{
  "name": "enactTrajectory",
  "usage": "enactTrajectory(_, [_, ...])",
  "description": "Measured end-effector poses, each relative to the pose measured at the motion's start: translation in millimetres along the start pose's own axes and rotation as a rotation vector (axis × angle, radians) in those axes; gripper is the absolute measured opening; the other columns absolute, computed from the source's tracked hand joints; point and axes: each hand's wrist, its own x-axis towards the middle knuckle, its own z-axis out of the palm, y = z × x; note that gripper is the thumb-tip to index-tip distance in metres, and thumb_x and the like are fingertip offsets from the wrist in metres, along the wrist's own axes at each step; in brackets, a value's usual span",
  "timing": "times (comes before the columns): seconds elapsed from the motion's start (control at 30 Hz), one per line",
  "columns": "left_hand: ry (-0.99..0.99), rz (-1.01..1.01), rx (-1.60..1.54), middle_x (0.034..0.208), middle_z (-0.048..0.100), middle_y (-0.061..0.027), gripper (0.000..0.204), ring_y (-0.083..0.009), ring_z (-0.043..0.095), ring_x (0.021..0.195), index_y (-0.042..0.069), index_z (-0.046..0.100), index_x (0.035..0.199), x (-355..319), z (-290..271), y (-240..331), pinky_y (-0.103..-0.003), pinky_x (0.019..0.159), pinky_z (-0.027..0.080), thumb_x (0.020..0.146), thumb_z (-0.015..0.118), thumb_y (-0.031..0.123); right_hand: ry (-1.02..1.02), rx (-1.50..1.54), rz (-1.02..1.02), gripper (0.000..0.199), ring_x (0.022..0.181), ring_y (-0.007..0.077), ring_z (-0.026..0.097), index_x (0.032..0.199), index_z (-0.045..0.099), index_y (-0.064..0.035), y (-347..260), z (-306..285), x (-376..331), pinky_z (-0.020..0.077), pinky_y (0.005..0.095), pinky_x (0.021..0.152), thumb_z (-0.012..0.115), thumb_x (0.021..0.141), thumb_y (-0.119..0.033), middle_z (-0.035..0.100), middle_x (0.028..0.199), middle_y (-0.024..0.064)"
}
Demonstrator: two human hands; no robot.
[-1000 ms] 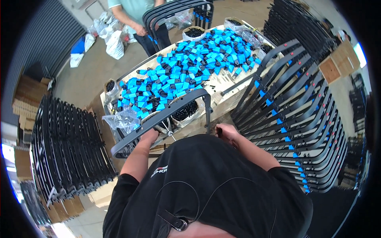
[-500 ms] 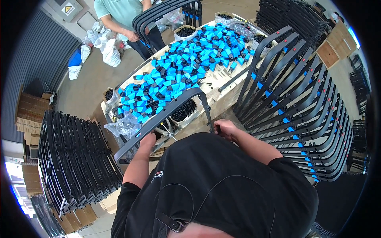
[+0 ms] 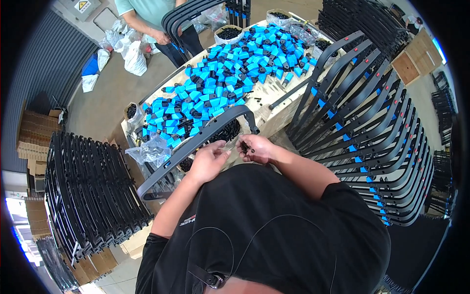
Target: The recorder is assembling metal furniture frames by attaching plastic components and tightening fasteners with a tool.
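Observation:
A black curved frame (image 3: pixel 197 140) stands in front of me at the table's near edge, its long bar slanting down to the left. My right hand (image 3: pixel 257 148) is cupped around several small black screws (image 3: pixel 246 148) next to the frame's right end. Beside the bar, my left hand (image 3: pixel 209 160) is closed, thumb and fingers together; what they pinch, if anything, is too small to make out. Just beyond the hands is an open bag of small black parts (image 3: pixel 229 131), partly covered by the bar.
Blue and black plastic pieces (image 3: pixel 215 93) are heaped on the table (image 3: pixel 293 100). A clear plastic bag (image 3: pixel 152 151) lies at its left end. Rows of black frames stand at the right (image 3: pixel 372 132) and left (image 3: pixel 88 191). Across the table a person (image 3: pixel 152 19) handles more frames.
Both hands have come up from below the frame and closer together in front of me. Small black screws now show in my right hand. The frame has shifted slightly.

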Motion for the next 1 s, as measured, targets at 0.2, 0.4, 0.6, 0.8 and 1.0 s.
enactTrajectory(0.2, [-0.109,-0.087,-0.188,0.099,0.072,-0.0121,0.032,-0.0182,0.070,0.091,-0.003,0.066,0.117,-48,-31,24,-0.031,0.083,0.055,0.092,0.072,0.016,-0.129,-0.081,0.059,0.026,0.062,0.0143,0.045,0.089,0.054,-0.0118,-2,-57,-5,0.0352,0.0290,0.051,0.049,0.104,-0.032,0.051,0.076,0.0001])
enactTrajectory(0.4, [0.525,0.546,0.085,0.092,0.071,-0.0114,0.010,-0.0230,0.068,0.082,0.000,0.068,0.098,-44,-76,56,-0.034,0.075,0.053,0.088,0.070,0.002,0.130,-0.011,-0.024,0.030,0.059,0.0128,0.043,0.077,0.051,-0.0137,-34,-103,-5,0.0346,0.0298,0.052,0.051,0.103,-0.029,0.047,0.067,-0.0020])
enactTrajectory(0.6, [0.745,0.259,0.477,0.079,0.066,-0.0134,0.011,-0.0264,0.065,0.071,0.000,0.066,0.086,8,-66,32,-0.037,0.067,0.051,0.090,0.069,0.010,0.453,-0.619,-0.413,0.036,0.064,0.0217,0.056,0.093,0.067,-0.0069,-112,-97,79,0.0475,0.0397,0.062,0.059,0.100,-0.041,0.062,0.072,0.0067])
enactTrajectory(0.8, [0.738,0.123,0.490,0.073,0.063,-0.0119,0.012,-0.0262,0.062,0.064,0.000,0.065,0.083,9,-64,35,-0.036,0.060,0.049,0.090,0.069,0.010,0.505,-1.471,-0.654,0.055,0.091,0.0332,0.071,0.123,0.061,-0.0030,-194,-57,142,0.0554,0.0450,0.080,0.077,0.083,-0.038,0.072,0.092,0.0169])
enactTrajectory(1.0, [0.786,0.071,0.498,0.071,0.062,-0.0118,0.010,-0.0248,0.061,0.061,0.000,0.065,0.082,13,-64,37,-0.035,0.058,0.048,0.087,0.068,0.007,0.499,-1.812,-0.461,0.082,0.095,0.0378,0.071,0.144,0.040,-0.0010,-210,-45,173,0.0570,0.0493,0.084,0.077,0.081,-0.037,0.073,0.102,0.0202])
